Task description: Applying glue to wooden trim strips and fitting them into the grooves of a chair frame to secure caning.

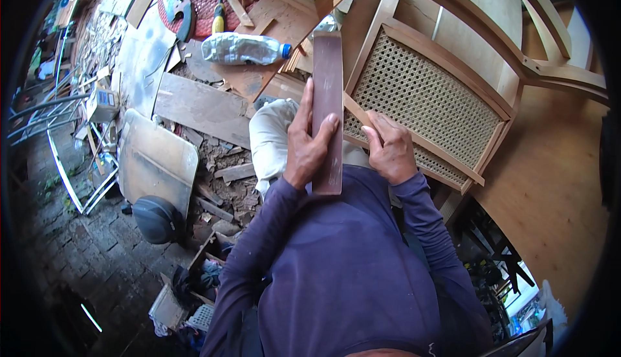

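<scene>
Hands at a wooden chair frame. The left hand (309, 143) is closed around a long, flat, reddish-brown strip (328, 108), thumb across its face and fingers wrapped behind one edge; the strip stands lengthwise away from the body, its near end against the purple sleeve, its far end reaching toward the scrap boards (272, 30) beyond. The right hand (390, 150) rests partly curled on a slim wooden slat (414, 138) that runs diagonally over the woven cane panel (427, 98) of the chair (511, 46); whether its fingers pinch the slat or only press on it cannot be told. The strip looks stiff, thin and light, probably easy to steer one-handed from its lower third, where it is held now. The cane panel appears springy and easily punctured, so the solid frame rails seem the safer place to grip. A clear plastic bottle (242, 48) lies among offcuts to the left, beside a dark round helmet (155, 218) on the brick floor (97, 260).
</scene>
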A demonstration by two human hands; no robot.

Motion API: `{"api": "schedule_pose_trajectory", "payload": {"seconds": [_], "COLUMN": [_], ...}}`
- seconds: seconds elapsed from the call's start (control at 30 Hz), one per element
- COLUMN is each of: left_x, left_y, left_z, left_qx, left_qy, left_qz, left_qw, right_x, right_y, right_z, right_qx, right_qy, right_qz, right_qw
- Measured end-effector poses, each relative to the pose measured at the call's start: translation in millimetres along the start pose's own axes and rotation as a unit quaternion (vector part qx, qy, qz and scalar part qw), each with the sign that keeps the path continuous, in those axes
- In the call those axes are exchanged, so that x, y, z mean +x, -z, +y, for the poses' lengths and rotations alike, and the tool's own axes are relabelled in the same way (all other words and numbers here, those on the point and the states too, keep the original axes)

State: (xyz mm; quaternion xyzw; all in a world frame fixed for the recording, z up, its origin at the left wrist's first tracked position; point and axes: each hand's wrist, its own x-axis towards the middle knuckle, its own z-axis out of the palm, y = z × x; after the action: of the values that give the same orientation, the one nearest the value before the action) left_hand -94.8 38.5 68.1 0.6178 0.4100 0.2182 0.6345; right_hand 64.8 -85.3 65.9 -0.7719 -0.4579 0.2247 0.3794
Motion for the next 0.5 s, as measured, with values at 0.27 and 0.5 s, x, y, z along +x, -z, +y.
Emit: {"api": "schedule_pose_trajectory", "payload": {"seconds": [0.27,0.5], "left_x": [6,-12], "left_y": [1,3], "left_z": [4,6], "left_qx": [-0.038,-0.033], "left_qy": [0.003,0.02], "left_qz": [0.012,0.004], "left_qw": [0.999,0.999], "right_x": [-2,3], "right_y": [11,20], "right_z": [-3,-8], "right_qx": [-0.001,-0.026], "right_qy": [0.034,0.006], "right_qz": [-0.016,0.011], "right_qw": [0.999,1.0]}}
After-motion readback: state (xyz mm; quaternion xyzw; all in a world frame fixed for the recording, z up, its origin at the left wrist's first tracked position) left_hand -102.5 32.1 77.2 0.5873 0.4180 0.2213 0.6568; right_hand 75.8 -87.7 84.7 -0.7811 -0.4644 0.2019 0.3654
